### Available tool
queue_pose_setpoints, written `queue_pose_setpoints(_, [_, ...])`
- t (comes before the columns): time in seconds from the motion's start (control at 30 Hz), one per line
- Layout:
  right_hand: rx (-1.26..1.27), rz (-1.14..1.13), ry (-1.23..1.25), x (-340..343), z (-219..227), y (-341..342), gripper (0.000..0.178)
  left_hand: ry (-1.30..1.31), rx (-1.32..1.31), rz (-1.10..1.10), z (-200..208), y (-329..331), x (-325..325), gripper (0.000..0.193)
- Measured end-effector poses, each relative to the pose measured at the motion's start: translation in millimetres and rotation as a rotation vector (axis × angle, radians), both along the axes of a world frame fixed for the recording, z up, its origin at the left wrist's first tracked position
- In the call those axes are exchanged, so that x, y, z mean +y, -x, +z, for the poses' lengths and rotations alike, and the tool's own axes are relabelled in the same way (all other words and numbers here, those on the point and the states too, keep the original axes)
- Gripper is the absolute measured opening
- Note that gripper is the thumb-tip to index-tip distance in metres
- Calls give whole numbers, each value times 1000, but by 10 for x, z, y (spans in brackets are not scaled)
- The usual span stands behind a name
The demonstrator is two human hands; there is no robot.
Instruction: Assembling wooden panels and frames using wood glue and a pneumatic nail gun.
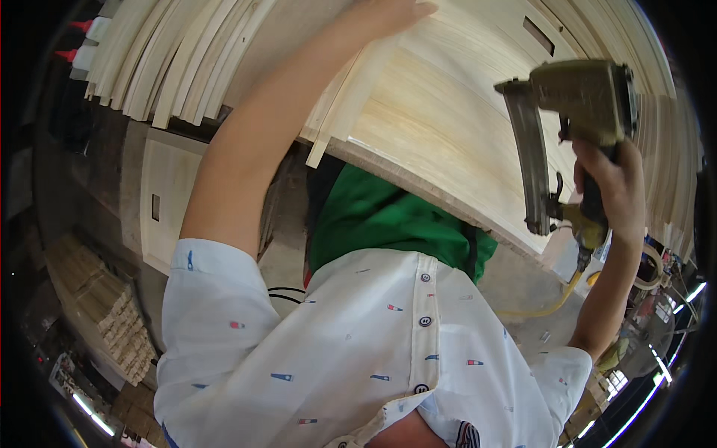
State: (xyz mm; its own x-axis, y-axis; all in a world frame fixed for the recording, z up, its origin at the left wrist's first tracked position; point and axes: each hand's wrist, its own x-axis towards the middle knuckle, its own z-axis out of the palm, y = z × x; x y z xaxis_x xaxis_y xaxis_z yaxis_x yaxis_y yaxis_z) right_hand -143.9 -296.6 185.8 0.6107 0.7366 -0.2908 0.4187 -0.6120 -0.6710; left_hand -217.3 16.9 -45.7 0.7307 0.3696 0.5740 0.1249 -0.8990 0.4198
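Note:
My right hand (616,183) is wrapped round the grip of a pneumatic nail gun (582,97), lifted above the right side of the workbench. Its long magazine (527,164) slants downward, and a yellow air hose (556,300) runs from the base of the handle. Across the bench stretches my left arm, with my left hand (388,16) at the top edge of the view, over a pale wooden panel (441,112). One digit sticks out there; the other fingers are mostly cut off. A narrow wood strip (321,142) juts past the panel's near edge, below that hand.
Stacked wood strips (179,60) stand at the far left, and more line the right side (668,142). A panel with a slot (168,198) leans low on the left. Bundled timber (101,306) lies on the floor. The bench edge (426,190) is close to my body.

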Motion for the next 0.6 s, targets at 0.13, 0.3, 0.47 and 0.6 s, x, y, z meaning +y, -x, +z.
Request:
queue_pose_setpoints(0.13, [69,-84,-22,-426,-49,214,21,-205,-26,-138,227,673,-246,27])
queue_pose_setpoints(0.3, [110,-106,-19,-565,-116,310,19,-14,172,-194,224,907,-313,32])
queue_pose_setpoints(0.47, [120,-153,-11,-674,-156,384,19,-207,229,-66,258,616,-334,28])
queue_pose_setpoints(0.6, [58,-234,-18,-968,-185,366,20,-220,140,-112,267,666,-327,20])
